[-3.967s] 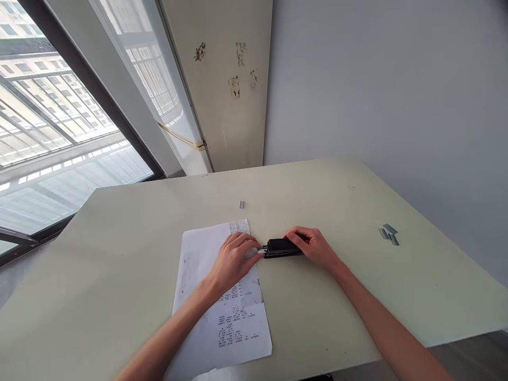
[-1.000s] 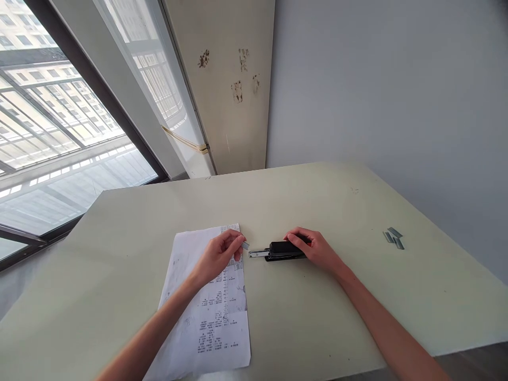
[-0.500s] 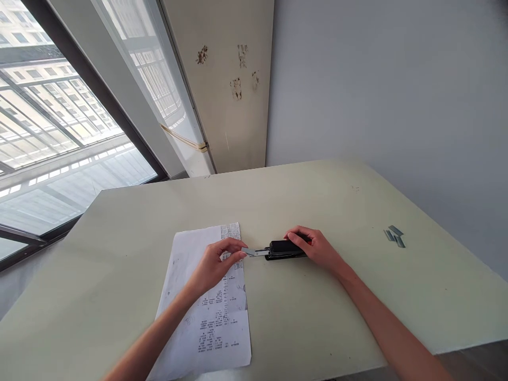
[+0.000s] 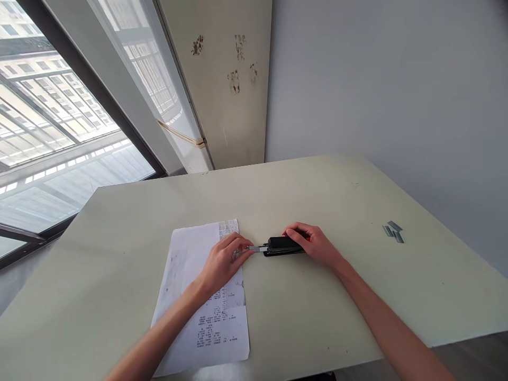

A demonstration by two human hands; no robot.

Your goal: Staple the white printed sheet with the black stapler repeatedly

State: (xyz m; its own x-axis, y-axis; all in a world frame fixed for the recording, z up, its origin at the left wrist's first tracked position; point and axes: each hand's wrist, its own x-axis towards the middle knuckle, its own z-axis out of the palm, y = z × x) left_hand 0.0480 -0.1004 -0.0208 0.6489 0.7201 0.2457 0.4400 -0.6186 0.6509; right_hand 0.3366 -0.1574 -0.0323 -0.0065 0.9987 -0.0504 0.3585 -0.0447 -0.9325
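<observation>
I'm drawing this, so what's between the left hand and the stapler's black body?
In the head view, a silvery metal tray sticks out from the black body toward the left hand.

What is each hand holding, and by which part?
Right hand: the black stapler, by its right end. Left hand: fingertips at the outer end of its metal tray; grip unclear.

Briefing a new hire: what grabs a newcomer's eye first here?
The black stapler just right of centre, gripped by the right hand, its metal tray sticking out toward the left hand. Then the brown patches on the beige panel behind the table, and the loose staple strips on the table's right side.
</observation>
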